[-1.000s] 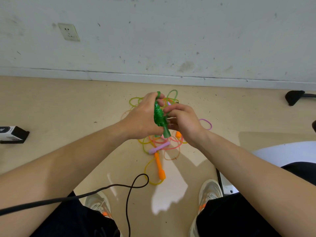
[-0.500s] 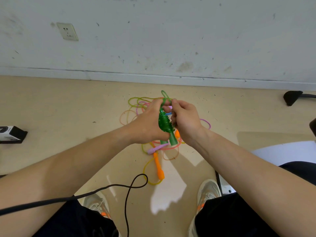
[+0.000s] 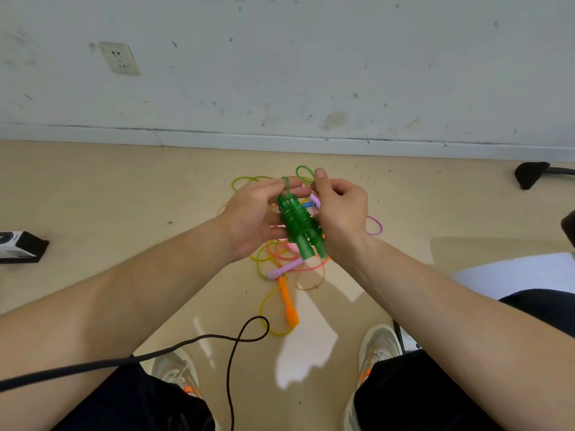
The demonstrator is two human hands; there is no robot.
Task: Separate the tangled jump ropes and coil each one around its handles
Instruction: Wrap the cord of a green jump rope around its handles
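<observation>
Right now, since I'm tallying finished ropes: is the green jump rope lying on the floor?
No, the left hand and right hand hold the green jump rope up, its cord wound round its handles.

A wall socket (image 3: 119, 58) sits far up-left of the fingers (image 3: 320, 178). Well left of them lies a black-and-white box (image 3: 18, 246); well right, a black furniture leg (image 3: 530, 174). Below them, a black cable (image 3: 77, 369) loops near two pale shoes (image 3: 177, 368).

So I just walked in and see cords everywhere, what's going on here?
A person holds a green jump rope, mostly coiled around its two handles. The left hand grips it; the right hand pinches a loose loop at the top. Other coloured ropes lie tangled on the floor beneath.
</observation>
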